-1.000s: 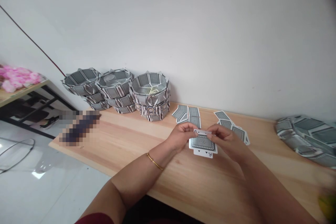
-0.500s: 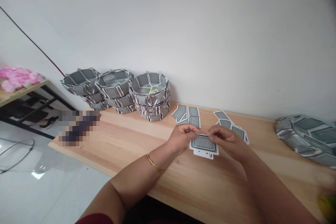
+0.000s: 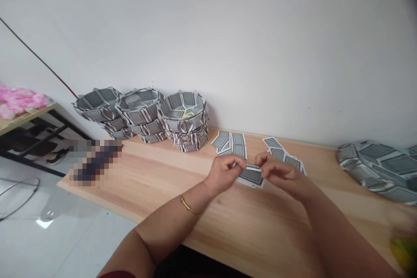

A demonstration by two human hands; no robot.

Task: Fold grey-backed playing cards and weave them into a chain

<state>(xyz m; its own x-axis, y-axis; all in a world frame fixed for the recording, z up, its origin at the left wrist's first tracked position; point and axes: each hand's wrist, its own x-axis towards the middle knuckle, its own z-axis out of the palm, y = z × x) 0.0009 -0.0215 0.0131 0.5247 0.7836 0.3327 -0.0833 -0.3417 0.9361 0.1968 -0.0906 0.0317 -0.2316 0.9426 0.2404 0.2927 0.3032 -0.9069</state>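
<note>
Playing cards (image 3: 250, 177) with grey patterned backs are held between my two hands above the table. My left hand (image 3: 226, 174) is closed, thumb and forefinger pinching the cards at their upper left. At the opposite end, the curled fingers of my right hand (image 3: 282, 174) grip the cards too. The upper strip of the held cards looks folded over, and a white card edge sticks out below. Behind my left hand lie several loose playing cards (image 3: 239, 144); another spread of cards (image 3: 276, 153) lies behind my right hand and is partly covered by it.
Three stacks of round baskets made of folded cards stand against the wall: a left stack (image 3: 104, 106), a middle stack (image 3: 141, 115) and a right stack (image 3: 184, 117). A larger card-made piece (image 3: 374, 173) rests far right. Pink flowers (image 3: 22, 100) sit on a side shelf.
The held cards have tilted, so their lower part shows less, and the upper strip now looks folded. My right-hand fingers have lifted and curled slightly. The view has shifted a little.
</note>
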